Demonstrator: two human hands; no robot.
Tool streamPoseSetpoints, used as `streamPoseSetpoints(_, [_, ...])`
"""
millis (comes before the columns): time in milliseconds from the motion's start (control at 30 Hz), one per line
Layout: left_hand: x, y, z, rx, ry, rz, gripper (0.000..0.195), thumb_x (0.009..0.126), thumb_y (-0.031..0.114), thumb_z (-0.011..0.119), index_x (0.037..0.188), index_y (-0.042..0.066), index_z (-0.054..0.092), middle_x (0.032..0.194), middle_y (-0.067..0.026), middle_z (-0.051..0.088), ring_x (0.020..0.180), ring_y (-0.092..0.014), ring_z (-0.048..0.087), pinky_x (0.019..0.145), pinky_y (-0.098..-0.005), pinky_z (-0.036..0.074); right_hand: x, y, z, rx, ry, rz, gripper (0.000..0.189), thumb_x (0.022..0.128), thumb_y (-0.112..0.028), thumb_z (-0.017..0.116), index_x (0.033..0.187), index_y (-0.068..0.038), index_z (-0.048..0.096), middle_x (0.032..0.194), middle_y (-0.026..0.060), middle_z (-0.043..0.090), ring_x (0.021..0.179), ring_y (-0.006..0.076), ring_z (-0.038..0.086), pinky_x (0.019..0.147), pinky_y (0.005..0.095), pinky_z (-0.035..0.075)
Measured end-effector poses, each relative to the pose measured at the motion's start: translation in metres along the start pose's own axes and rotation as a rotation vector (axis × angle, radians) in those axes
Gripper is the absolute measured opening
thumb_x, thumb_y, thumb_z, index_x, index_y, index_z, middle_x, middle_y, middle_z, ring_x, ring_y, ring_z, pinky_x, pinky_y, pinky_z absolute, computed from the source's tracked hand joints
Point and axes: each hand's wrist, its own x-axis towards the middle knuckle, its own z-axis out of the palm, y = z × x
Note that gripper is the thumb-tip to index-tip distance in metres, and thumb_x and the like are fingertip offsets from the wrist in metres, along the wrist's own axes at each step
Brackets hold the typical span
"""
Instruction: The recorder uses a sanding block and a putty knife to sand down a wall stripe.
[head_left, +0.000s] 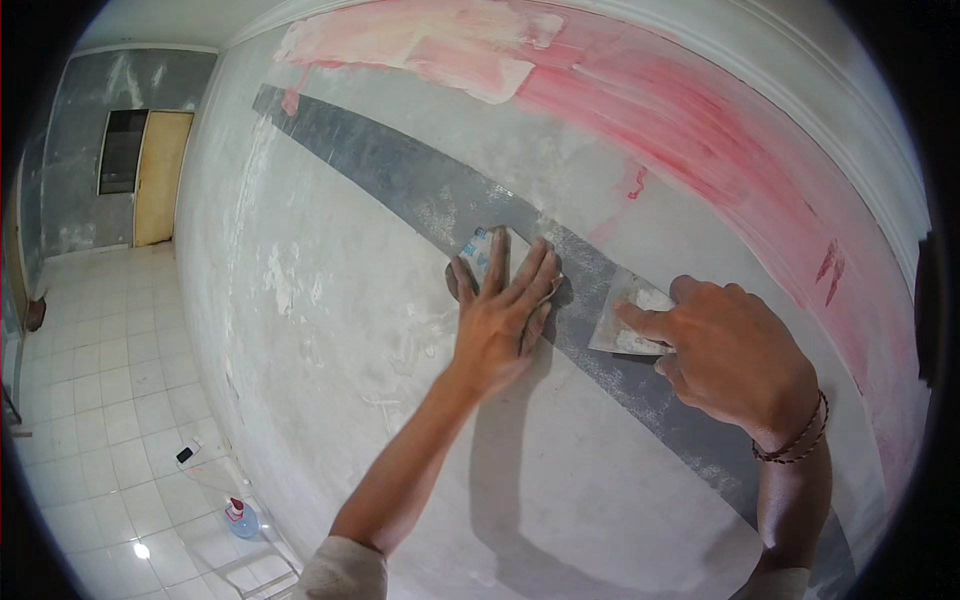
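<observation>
Spread over a folded sheet of sandpaper, my left hand presses it flat against a dark grey band on the wall. The sheet's pale back bears blue print. To the right, my right hand grips a putty knife, its index finger laid along the wide metal blade, which lies at the band and is smeared with dried filler. The knife's handle is hidden in the hand. Pale scuffs mark the band between and around both hands. Above runs a pink-smeared strip with cream patches.
A white moulding edges the wall above. Far below left, the tiled floor holds a clear plastic bottle with a red top, a small black-and-white device and metal ladder rungs. A yellowish door stands at the far end.
</observation>
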Motion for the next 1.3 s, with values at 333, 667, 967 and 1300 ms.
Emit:
streamPoseSetpoints(333, [0.006,-0.017,0.003,-0.004,0.047,0.0,0.045,0.093,0.027,0.042,0.137,0.016,0.041,0.146,-0.001,0.033,0.138,-0.037,0.018,0.105,-0.0665,0.006,-0.011,0.003,-0.005,-0.027,-0.133,0.107,0.046,0.076,-0.014,0.068,0.121,-0.019,0.058,0.085,0.0121,0.056,0.072,0.027,0.059,0.066,0.0369,0.047])
streamPoseSetpoints(667, [0.008,-0.035,0.005,0.03,0.081,0.061,0.041,0.094,0.029,0.043,0.133,0.015,0.048,0.143,-0.0002,0.039,0.136,-0.038,0.022,0.104,-0.0668,0.01,-0.009,0.006,-0.003,-0.039,-0.132,0.068,0.046,0.077,-0.014,0.067,0.121,-0.019,0.057,0.085,0.0115,0.055,0.072,0.0244,0.057,0.067,0.0356,0.047])
streamPoseSetpoints(967, [0.002,-0.038,0.001,-0.12,0.091,0.022,0.044,0.09,0.023,0.045,0.134,0.016,0.047,0.146,-0.0004,0.034,0.139,-0.038,0.015,0.105,-0.0669,0.006,0.007,-0.005,-0.011,0.0,-0.193,0.117,0.048,0.076,-0.013,0.068,0.123,-0.017,0.057,0.086,0.0123,0.056,0.073,0.0261,0.056,0.069,0.0352,0.045])
streamPoseSetpoints(1300, [0.022,-0.07,-0.009,-0.065,0.129,-0.124,0.044,0.094,0.022,0.042,0.138,0.014,0.041,0.148,-0.0028,0.03,0.139,-0.036,0.017,0.107,-0.0602,0.012,0.007,0.036,-0.016,0.753,0.256,0.036,0.051,0.07,-0.003,0.067,0.121,-0.008,0.059,0.073,0.0148,0.063,0.063,0.0171,0.057,0.064,0.0296,0.044])
